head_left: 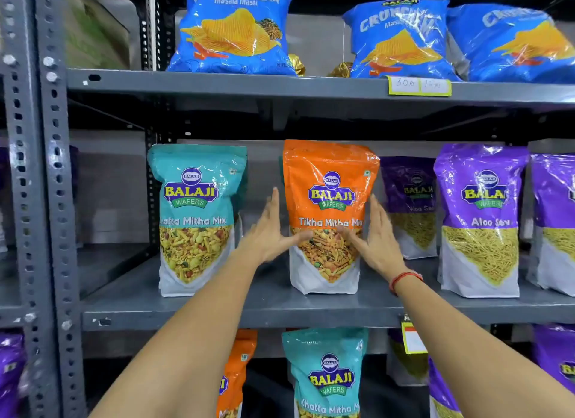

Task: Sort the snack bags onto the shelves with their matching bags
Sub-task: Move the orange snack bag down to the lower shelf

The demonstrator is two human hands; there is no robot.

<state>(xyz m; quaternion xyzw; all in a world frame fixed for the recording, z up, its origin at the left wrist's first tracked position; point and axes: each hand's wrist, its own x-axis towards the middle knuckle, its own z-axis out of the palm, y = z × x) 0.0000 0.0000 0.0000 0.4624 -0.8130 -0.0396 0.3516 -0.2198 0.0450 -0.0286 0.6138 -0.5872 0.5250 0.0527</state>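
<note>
Two bare hands flanked one orange Tikha Mitha Mix bag [329, 212] standing upright at the centre of the frame on the middle shelf [217, 312] of a grey metal rack. The left hand [273, 231] lay flat at the bag's left edge, fingers extended and pressed together, thumb reaching across the lower front panel. The right hand [378, 237], with a red thread band [404, 279] at the wrist, mirrored it on the right edge, fingers likewise straight and close together; motion blur prevented confirming firm contact on either side. Left of the orange bag, apart from it, stood a teal Khatta Mitha Mix bag [196, 218]. Purple Aloo Sev bags [480, 218] stood at right of frame. Blue Crunchem bags [233, 28] occupied the upper shelf. At the bottom of the frame, the lower shelf held another teal bag [326, 374] and another orange bag [236, 374], side by side.
</note>
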